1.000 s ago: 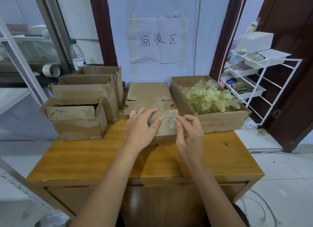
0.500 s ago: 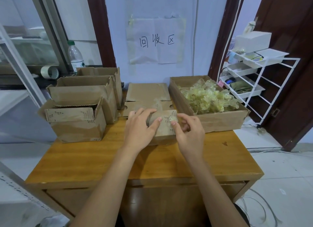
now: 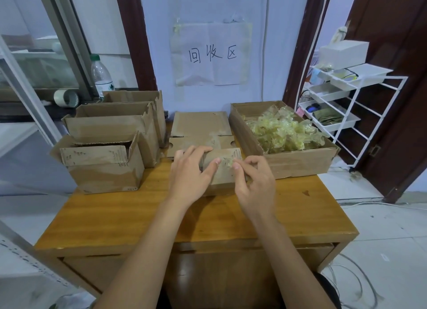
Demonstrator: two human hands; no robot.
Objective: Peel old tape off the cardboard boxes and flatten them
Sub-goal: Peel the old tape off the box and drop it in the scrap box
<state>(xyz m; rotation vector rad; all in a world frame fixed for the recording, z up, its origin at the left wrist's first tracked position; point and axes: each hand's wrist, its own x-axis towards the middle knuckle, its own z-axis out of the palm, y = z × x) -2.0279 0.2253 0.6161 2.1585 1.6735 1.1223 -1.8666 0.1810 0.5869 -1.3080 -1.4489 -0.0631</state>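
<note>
At the middle of the wooden worktop (image 3: 115, 218), the person's left hand (image 3: 190, 175) is lying spread over the small brown cardboard box (image 3: 225, 172), its fingers draped across the top and left side to hold it down, while the right hand (image 3: 255, 184) is pinching a crumpled strip of yellowish clear tape (image 3: 227, 162) on the box's upper face between thumb and fingertips. Flattened brown cardboard sheets (image 3: 201, 129) are lying just behind the box, three open brown cardboard boxes (image 3: 108, 133) are standing to the left, and a wide brown cardboard tray (image 3: 298, 163) heaped with peeled yellowish tape (image 3: 284, 133) is sitting to the right.
</note>
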